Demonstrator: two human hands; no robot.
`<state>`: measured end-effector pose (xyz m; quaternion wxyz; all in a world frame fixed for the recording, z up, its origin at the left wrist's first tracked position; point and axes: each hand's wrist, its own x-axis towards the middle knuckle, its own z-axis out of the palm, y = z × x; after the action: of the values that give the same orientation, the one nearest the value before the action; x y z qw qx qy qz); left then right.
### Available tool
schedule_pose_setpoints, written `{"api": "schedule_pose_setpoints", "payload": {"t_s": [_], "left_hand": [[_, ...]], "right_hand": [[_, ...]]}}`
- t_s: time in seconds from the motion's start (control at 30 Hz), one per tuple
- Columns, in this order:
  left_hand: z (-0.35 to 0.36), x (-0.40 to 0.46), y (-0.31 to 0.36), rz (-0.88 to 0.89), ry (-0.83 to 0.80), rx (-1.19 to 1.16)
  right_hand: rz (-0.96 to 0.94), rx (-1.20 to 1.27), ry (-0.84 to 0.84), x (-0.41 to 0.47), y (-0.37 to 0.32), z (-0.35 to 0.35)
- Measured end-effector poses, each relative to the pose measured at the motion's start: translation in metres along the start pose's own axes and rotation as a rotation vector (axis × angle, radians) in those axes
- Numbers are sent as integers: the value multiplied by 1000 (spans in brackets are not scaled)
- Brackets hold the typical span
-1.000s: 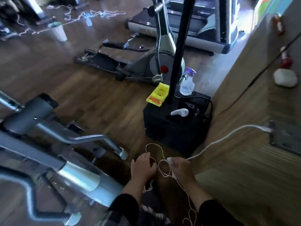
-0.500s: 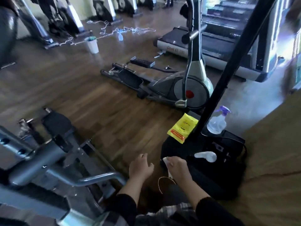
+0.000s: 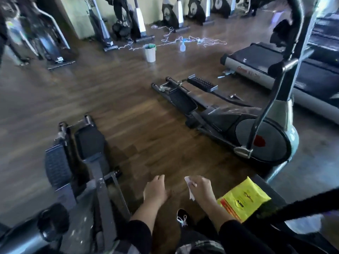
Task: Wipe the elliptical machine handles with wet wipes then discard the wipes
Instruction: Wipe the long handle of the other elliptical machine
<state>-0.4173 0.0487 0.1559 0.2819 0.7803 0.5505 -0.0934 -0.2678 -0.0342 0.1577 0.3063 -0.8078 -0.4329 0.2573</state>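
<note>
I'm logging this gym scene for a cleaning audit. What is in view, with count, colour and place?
wipe: one, white, pinched in the right hand
wipes pack: one, yellow with red strip, lower right beside the right forearm
elliptical: one, grey and black, centre right on the floor
near machine: one, grey and black, lower left
treadmill: one, black deck, upper right
bin: one, white with green at the rim, far floor
spray bottle: one, clear, far floor right of the bin
cords: a white tangle, far floor
floor: dark wood
left hand: empty, fingers loose
right hand: holds the wipe
</note>
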Motion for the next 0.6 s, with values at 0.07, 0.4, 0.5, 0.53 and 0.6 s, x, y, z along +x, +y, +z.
{"api": "schedule_pose_setpoints", "payload": {"t_s": [0.07, 0.4, 0.5, 0.53, 0.6], "left_hand": [[-22, 35, 7, -49, 15, -28], [-118, 147, 25, -198, 232, -43], [-136, 170, 11, -252, 244, -38], [-141, 180, 5, -263, 244, -30], [-151, 201, -10, -298, 223, -26]], "right_hand": [[-11, 16, -37, 50, -8, -8], [-22, 88, -252, 204, -82, -17], [-42, 72, -294, 234, -102, -4], [-59, 75, -300, 245, -109, 1], [-84, 79, -316, 267, -126, 14]]}}
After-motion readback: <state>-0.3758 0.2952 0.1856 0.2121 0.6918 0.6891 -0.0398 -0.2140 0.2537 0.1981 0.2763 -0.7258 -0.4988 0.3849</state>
